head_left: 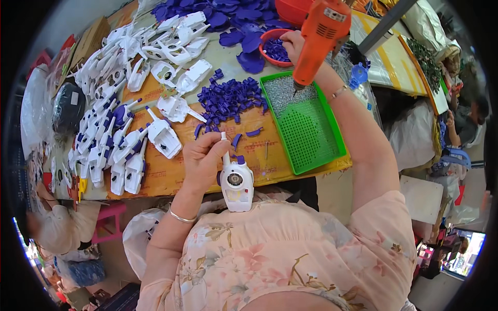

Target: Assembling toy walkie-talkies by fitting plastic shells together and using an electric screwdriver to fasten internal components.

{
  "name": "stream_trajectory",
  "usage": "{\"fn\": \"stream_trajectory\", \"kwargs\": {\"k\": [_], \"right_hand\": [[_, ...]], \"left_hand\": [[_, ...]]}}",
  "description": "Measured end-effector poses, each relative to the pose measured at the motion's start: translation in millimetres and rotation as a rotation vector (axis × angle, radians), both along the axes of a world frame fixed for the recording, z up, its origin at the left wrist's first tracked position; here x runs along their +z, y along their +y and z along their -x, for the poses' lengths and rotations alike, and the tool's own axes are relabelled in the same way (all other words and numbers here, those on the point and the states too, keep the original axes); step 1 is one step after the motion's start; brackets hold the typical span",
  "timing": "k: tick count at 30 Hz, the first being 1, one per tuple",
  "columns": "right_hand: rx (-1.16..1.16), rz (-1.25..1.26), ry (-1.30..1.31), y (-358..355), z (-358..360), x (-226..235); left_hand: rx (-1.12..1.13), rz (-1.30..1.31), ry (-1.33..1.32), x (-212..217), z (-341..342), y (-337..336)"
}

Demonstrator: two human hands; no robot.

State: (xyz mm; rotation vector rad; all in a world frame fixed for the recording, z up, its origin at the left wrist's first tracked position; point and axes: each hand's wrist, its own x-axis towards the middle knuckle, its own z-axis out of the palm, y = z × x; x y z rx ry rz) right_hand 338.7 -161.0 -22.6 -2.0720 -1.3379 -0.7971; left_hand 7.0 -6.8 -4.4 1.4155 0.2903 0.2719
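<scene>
My left hand (204, 155) is closed around the stubby antenna of a white plastic toy walkie-talkie (237, 189). The toy stands upright against my front at the table's edge, with a round dark speaker-like part and a purple knob on top. At the far side, my right hand (294, 47) is at a red bowl (267, 37) of small purple parts (276, 50), fingers bent together at its rim. Whatever they pinch is too small to make out. An orange electric screwdriver (322, 39) hangs bit-down in front of my right forearm, partly covering it.
A green tray (306, 132) of small screws lies right of a heap of purple clips (228, 101). White housings (111, 57) pile up at the left, with partly assembled ones (132, 155) nearer. Purple flat pieces (244, 20) lie at the back. Another person (59, 228) sits at far left.
</scene>
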Motion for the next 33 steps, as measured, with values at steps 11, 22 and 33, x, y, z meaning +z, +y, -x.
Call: {"fn": "stream_trajectory", "kwargs": {"k": [11, 22, 33], "right_hand": [[-0.085, 0.249, 0.72, 24.4, -62.8, -33.4], [-0.222, 0.138, -0.465, -16.4, -69.5, -20.0], [0.242, -0.33, 1.316, -57.4, 207.9, 91.4]], "left_hand": [[0.023, -0.004, 0.1, 6.2, -2.8, 7.6], [0.001, 0.35, 0.003, -0.8, 1.7, -1.0], [0.0, 0.223, -0.012, 1.2, 15.7, -9.3]]}}
